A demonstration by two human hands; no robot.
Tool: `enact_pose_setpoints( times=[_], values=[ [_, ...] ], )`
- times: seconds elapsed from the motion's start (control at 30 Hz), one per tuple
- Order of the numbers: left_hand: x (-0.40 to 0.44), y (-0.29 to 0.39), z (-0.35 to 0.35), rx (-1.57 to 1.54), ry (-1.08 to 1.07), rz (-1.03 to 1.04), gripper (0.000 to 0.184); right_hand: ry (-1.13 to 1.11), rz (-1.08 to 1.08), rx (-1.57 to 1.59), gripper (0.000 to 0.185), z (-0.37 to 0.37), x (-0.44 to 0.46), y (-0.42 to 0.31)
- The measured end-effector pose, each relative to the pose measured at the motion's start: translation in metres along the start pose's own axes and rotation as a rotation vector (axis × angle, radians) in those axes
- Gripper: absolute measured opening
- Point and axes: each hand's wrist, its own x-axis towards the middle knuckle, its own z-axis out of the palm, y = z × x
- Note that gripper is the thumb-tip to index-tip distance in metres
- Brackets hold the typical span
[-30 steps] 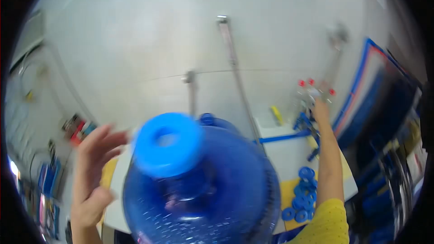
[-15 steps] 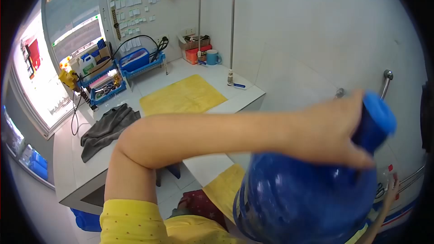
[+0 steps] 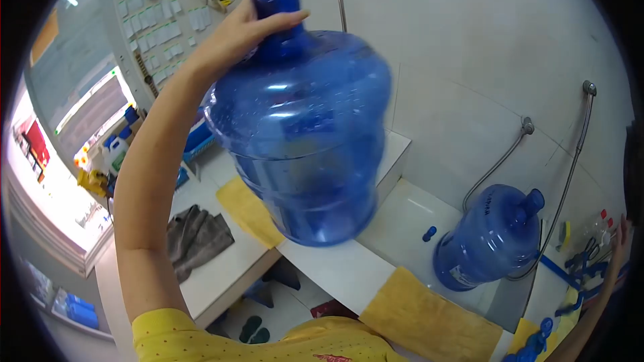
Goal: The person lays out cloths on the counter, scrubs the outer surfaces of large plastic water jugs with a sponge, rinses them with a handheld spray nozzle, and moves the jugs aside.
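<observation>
My left hand (image 3: 251, 30) is wrapped round the capped neck of a large clear-blue water jug (image 3: 302, 127), which is upright with drops on its shoulder. The jug's base is in front of the white counter (image 3: 329, 268); whether it touches the counter I cannot tell. A yellow cloth (image 3: 251, 211) lies partly behind the jug. At the far right edge my right hand (image 3: 622, 233) has its fingers stretched upward, near some clear bottles with red caps (image 3: 599, 228). Nothing shows in that hand, though it is small and partly dim.
A second blue jug (image 3: 490, 238) leans in the white basin (image 3: 416, 211), near a small blue cap (image 3: 429, 234). Hoses (image 3: 570, 174) hang from the wall. Another yellow cloth (image 3: 429, 315) covers the basin's front ledge. A grey cloth (image 3: 198, 238) lies at left.
My left hand has carried the jug leftward, from low at the right to over the counter, and it now stands more upright. The second jug and basin have come into view. My right hand appears higher.
</observation>
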Motion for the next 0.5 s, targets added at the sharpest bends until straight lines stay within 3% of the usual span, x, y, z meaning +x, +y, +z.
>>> enact_pose_setpoints(
  times=[0.13, 0.2, 0.27, 0.33, 0.5],
  values=[
    [0.025, -0.080, -0.034, 0.161, 0.076, -0.034, 0.071, -0.024, -0.070, -0.032, 0.041, 0.016, -0.003, -0.009],
    [0.027, -0.106, -0.041, 0.163, 0.103, -0.006, 0.072, -0.111, 0.114, 0.110, 0.042, 0.021, -0.007, -0.007],
    [0.034, -0.132, -0.049, 0.164, 0.134, 0.019, 0.072, -0.122, 0.113, 0.073, 0.041, 0.029, -0.012, -0.003],
    [0.045, -0.172, -0.057, 0.334, 0.168, -0.062, 0.070, -0.050, 0.232, 0.086, 0.040, 0.049, -0.032, -0.045],
    [0.078, -0.227, -0.047, 0.304, 0.245, 0.042, 0.070, -0.019, 0.228, 0.162, 0.040, 0.058, -0.041, -0.066]
  ],
)
